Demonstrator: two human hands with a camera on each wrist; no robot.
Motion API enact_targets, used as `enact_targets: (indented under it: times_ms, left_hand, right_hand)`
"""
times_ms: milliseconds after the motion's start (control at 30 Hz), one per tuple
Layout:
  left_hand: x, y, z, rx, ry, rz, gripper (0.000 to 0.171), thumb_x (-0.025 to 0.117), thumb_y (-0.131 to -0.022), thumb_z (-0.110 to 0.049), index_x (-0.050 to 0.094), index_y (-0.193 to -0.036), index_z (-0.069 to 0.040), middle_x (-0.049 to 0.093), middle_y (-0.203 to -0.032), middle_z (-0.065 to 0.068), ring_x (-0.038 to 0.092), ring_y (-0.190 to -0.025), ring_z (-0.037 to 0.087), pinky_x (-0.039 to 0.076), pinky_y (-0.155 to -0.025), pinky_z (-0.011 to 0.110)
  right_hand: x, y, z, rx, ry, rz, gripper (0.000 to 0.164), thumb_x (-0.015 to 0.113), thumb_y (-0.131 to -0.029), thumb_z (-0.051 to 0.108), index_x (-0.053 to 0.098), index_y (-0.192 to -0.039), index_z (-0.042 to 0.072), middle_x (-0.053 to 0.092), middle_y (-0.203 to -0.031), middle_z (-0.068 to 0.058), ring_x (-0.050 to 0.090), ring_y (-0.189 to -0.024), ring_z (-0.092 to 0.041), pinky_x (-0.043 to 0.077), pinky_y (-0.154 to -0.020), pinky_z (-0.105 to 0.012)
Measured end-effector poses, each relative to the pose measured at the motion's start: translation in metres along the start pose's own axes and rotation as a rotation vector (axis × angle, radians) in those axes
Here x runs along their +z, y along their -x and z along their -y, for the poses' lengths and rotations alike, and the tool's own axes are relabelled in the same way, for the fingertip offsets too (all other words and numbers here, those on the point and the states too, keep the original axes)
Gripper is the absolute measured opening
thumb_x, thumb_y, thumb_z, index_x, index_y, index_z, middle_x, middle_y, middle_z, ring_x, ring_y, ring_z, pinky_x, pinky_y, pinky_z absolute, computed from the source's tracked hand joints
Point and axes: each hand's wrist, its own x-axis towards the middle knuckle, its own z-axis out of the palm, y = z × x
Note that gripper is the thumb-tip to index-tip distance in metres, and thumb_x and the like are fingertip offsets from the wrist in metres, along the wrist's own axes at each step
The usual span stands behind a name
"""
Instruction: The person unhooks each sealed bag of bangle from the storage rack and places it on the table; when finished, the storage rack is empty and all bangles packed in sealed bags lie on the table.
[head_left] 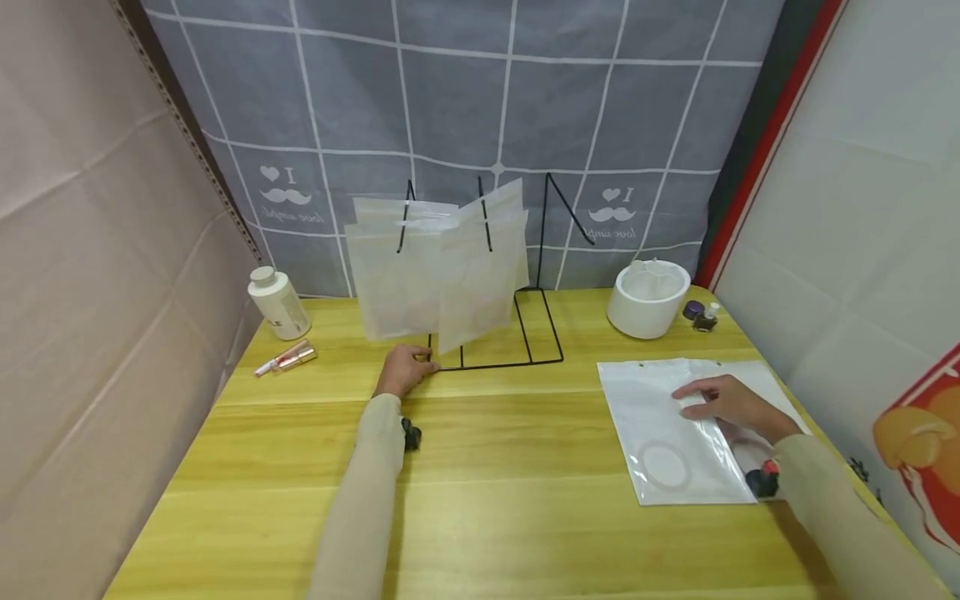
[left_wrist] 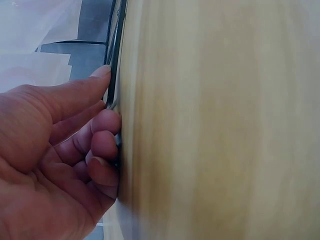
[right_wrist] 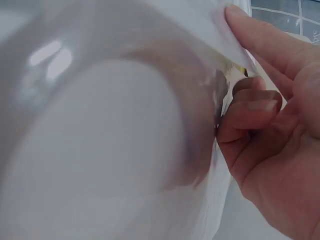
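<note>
My left hand [head_left: 405, 369] grips the front left corner of a black wire rack [head_left: 495, 366]. In the left wrist view the thumb lies along the black rod [left_wrist: 116, 55] and the other fingers curl beneath it. Translucent white bags [head_left: 401, 275] hang from two of the rack's hooks, while the right hook [head_left: 567, 206] holds none. On the right, my right hand [head_left: 727, 405] pinches the edge of a glossy white plastic bag [head_left: 660, 442] lying on the table. A pale ring shape shows on that bag, and in the right wrist view its film [right_wrist: 110, 125] bulges up beside the fingers.
A white bottle [head_left: 279, 304] stands at the back left, with a lipstick [head_left: 296, 356] and a slim pink-and-white tube in front of it. A white round container [head_left: 647, 321] sits at the back right, beside a small dark bottle [head_left: 705, 319] and a purple cap [head_left: 693, 309]. Fabric walls enclose the wooden table [head_left: 480, 500].
</note>
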Motion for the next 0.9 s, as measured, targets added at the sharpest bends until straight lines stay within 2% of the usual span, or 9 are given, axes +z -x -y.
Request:
enact_targets:
  times_ms: [67,133,167,400,600,733,900]
  left_hand:
    - [0.000,0.000,0.001,0.001,-0.004,0.004,0.045,0.075,-0.093,-0.020,0.066,-0.135,-0.008,0.056,-0.145,0.015,0.067,-0.091,0.021,0.050,-0.069,0.030]
    - [0.000,0.000,0.001,0.003,-0.001,0.007,0.045,0.075,-0.093,-0.020,0.065,-0.136,-0.008,0.055,-0.146,0.016,0.068,-0.094,0.022,0.051,-0.070,0.030]
    - [0.000,0.000,0.001,0.004,0.001,0.007,0.045,0.075,-0.093,-0.020,0.065,-0.136,-0.008,0.055,-0.146,0.016,0.068,-0.095,0.022,0.051,-0.070,0.030]
    - [0.000,0.000,0.001,0.000,0.017,0.016,0.044,0.075,-0.093,-0.019,0.066,-0.135,-0.008,0.054,-0.147,0.017,0.067,-0.088,0.020,0.049,-0.066,0.029]
    - [-0.001,0.000,-0.001,0.011,0.013,0.013,0.044,0.074,-0.093,-0.018,0.065,-0.135,-0.006,0.056,-0.144,0.017,0.067,-0.087,0.019,0.050,-0.067,0.028]
    - [-0.001,0.001,-0.001,0.010,0.019,0.009,0.044,0.075,-0.093,-0.017,0.066,-0.134,-0.006,0.058,-0.143,0.016,0.067,-0.087,0.020,0.051,-0.066,0.028]
    - [-0.003,0.002,-0.002,0.004,0.021,0.022,0.045,0.075,-0.093,-0.017,0.065,-0.136,-0.006,0.056,-0.145,0.017,0.068,-0.094,0.023,0.052,-0.069,0.029]
  right_hand:
    - [0.000,-0.001,0.000,-0.003,-0.012,-0.008,0.050,0.083,-0.084,0.036,0.073,-0.122,0.005,0.056,-0.081,-0.003,0.046,-0.080,-0.017,0.037,-0.068,-0.027]
    - [0.000,-0.001,0.000,-0.008,-0.022,-0.012,0.050,0.082,-0.085,0.034,0.072,-0.122,0.003,0.043,-0.072,0.000,0.041,-0.071,-0.015,0.033,-0.063,-0.027]
    - [0.000,-0.001,0.000,-0.009,-0.023,-0.016,0.050,0.082,-0.085,0.034,0.072,-0.122,0.002,0.042,-0.070,0.001,0.040,-0.069,-0.015,0.032,-0.061,-0.026]
    - [0.003,0.000,-0.002,0.005,-0.034,-0.030,0.051,0.082,-0.085,0.035,0.072,-0.122,0.002,0.042,-0.071,0.002,0.040,-0.068,-0.015,0.032,-0.061,-0.027]
    - [-0.004,0.001,0.001,-0.042,-0.021,-0.017,0.047,0.080,-0.087,0.030,0.072,-0.123,0.001,0.044,-0.070,0.002,0.041,-0.065,-0.013,0.033,-0.060,-0.025]
    - [-0.010,-0.001,0.019,-0.086,-0.027,-0.056,0.042,0.075,-0.092,0.027,0.070,-0.124,0.000,0.047,-0.071,-0.001,0.044,-0.066,-0.014,0.037,-0.059,-0.025]
    - [-0.004,-0.019,0.063,-0.112,-0.060,-0.098,0.041,0.068,-0.098,0.031,0.069,-0.123,-0.001,0.058,-0.082,-0.010,0.050,-0.076,-0.017,0.044,-0.063,-0.027]
